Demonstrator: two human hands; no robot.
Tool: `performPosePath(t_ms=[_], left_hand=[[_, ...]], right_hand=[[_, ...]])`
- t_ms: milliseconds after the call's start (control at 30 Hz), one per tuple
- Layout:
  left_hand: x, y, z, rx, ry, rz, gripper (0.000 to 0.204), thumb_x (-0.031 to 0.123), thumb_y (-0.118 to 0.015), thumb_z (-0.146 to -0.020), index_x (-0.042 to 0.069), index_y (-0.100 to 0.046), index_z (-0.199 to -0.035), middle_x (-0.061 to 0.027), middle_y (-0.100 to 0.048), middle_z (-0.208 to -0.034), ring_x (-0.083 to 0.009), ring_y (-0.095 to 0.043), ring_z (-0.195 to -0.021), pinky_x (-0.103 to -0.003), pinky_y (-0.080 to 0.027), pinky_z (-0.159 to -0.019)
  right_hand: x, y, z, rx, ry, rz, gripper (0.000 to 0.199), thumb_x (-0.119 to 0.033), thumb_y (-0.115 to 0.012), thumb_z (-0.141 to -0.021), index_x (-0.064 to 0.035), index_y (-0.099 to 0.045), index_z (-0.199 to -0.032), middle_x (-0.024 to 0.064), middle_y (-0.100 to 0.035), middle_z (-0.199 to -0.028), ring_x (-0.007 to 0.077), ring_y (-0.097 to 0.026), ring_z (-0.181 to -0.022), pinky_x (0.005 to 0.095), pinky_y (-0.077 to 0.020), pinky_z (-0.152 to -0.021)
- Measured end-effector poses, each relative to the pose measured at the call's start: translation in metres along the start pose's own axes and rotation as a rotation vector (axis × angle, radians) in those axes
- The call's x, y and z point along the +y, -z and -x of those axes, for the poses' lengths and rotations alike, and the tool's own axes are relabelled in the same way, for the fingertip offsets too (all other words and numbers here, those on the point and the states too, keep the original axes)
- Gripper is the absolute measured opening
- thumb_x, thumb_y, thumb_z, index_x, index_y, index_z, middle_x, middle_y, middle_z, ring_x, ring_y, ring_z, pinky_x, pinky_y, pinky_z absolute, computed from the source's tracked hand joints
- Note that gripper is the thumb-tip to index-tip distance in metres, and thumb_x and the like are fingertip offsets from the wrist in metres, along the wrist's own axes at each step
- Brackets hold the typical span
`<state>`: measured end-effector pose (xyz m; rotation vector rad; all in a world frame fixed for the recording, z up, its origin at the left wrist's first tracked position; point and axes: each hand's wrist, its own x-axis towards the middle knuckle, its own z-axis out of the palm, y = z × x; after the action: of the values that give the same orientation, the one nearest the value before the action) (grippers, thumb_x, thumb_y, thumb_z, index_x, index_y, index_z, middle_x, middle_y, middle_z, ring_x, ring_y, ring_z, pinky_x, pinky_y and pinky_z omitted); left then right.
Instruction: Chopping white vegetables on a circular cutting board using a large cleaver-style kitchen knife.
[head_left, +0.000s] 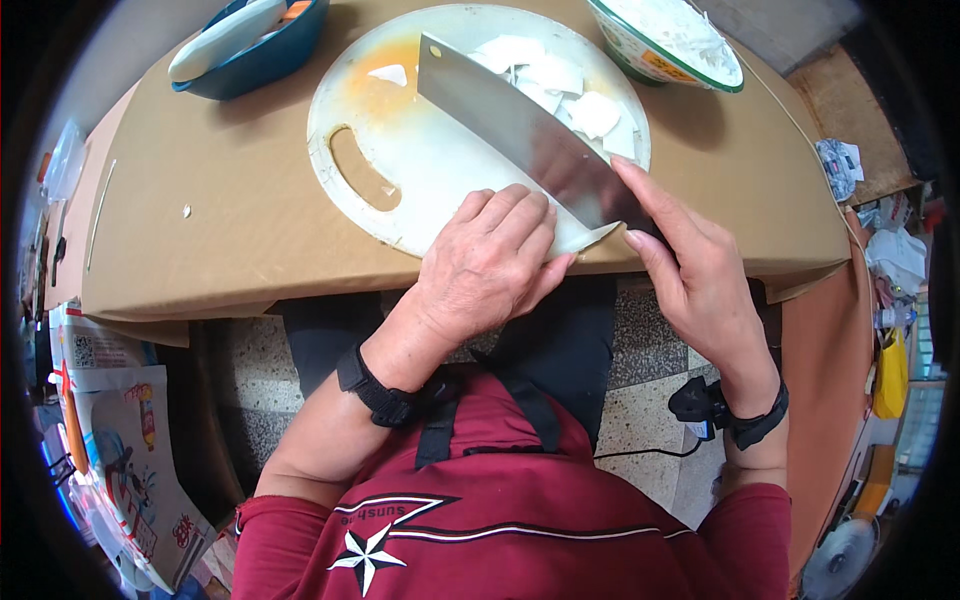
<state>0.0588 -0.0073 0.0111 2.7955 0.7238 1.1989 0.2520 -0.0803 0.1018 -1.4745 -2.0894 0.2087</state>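
Currently, left hand [490,255]: bent, its fingers pressed together over a pale piece [598,237], of which only a thin tip shows beyond my thumb, by the board's near edge.
Right hand [690,260]: pinching the cleaver [525,130] at its near right end, the handle hidden from view.
Blade: standing slantwise across the board [440,150], its lower edge just beside my left knuckles; whether they touch I cannot tell.
White slices [550,80]: heaped behind the blade, toward the board's far right rim.
Worktop [200,200]: blue basket [240,82] at the far left, green-rimmed bowl [660,65] at the far right.
Risk to my fingers: a nick, if the blade leans or slips my way.
Risk to the piece: sliding off the near edge, should my press slacken.
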Motion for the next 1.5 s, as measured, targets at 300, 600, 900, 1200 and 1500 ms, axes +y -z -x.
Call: performPosePath(t_ms=[300, 600, 900, 1200, 1500], left_hand=[[0.000, -0.001, 0.001, 0.000, -0.004, -0.001, 0.038, 0.024, -0.077, -0.076, -0.002, -0.066, -0.102, -0.0133, -0.064, -0.105, -0.0280, -0.064, -0.101, -0.038, -0.050, -0.084], [0.000, 0.001, 0.000, 0.000, 0.003, -0.007, 0.038, 0.024, -0.077, -0.075, -0.002, -0.066, -0.102, -0.0132, -0.064, -0.105, -0.0280, -0.063, -0.101, -0.038, -0.050, -0.084], [0.001, -0.001, 0.000, 0.007, -0.001, 0.004, 0.039, 0.022, -0.078, -0.075, -0.002, -0.066, -0.102, -0.0135, -0.064, -0.106, -0.0286, -0.063, -0.101, -0.039, -0.050, -0.084], [0.001, 0.000, 0.001, 0.010, 0.007, -0.002, 0.037, 0.022, -0.077, -0.077, -0.002, -0.066, -0.103, -0.0137, -0.065, -0.106, -0.0289, -0.063, -0.101, -0.039, -0.050, -0.084], [0.001, -0.001, 0.001, 0.008, -0.001, -0.002, 0.038, 0.023, -0.078, -0.076, -0.003, -0.066, -0.102, -0.0143, -0.065, -0.105, -0.0291, -0.064, -0.100, -0.039, -0.051, -0.084]], right_hand=[[-0.004, 0.008, 0.005, -0.113, -0.064, 0.093, 0.056, -0.002, -0.059, -0.091, -0.0150, -0.046, -0.144, 0.0191, -0.062, -0.092, 0.0390, -0.061, -0.083, 0.0478, -0.0476, -0.071], [-0.014, 0.007, -0.007, -0.187, -0.106, 0.117, 0.052, 0.002, -0.057, -0.091, -0.0084, -0.050, -0.141, 0.0220, -0.063, -0.115, 0.0386, -0.062, -0.102, 0.0419, -0.0487, -0.086], [0.010, -0.035, -0.032, 0.097, 0.035, 0.055, 0.051, -0.008, -0.059, -0.092, -0.0152, -0.049, -0.142, 0.0174, -0.061, -0.084, 0.0389, -0.062, -0.075, 0.0465, -0.0508, -0.067], [-0.002, 0.002, -0.009, 0.038, -0.013, -0.001, 0.052, -0.001, -0.059, -0.091, -0.0115, -0.050, -0.141, 0.0241, -0.065, -0.102, 0.0425, -0.063, -0.089, 0.0452, -0.0500, -0.077], [-0.004, 0.004, 0.003, -0.048, -0.063, 0.020, 0.054, -0.002, -0.059, -0.091, -0.0118, -0.047, -0.143, 0.0230, -0.064, -0.102, 0.0415, -0.062, -0.088, 0.0473, -0.0483, -0.075]])
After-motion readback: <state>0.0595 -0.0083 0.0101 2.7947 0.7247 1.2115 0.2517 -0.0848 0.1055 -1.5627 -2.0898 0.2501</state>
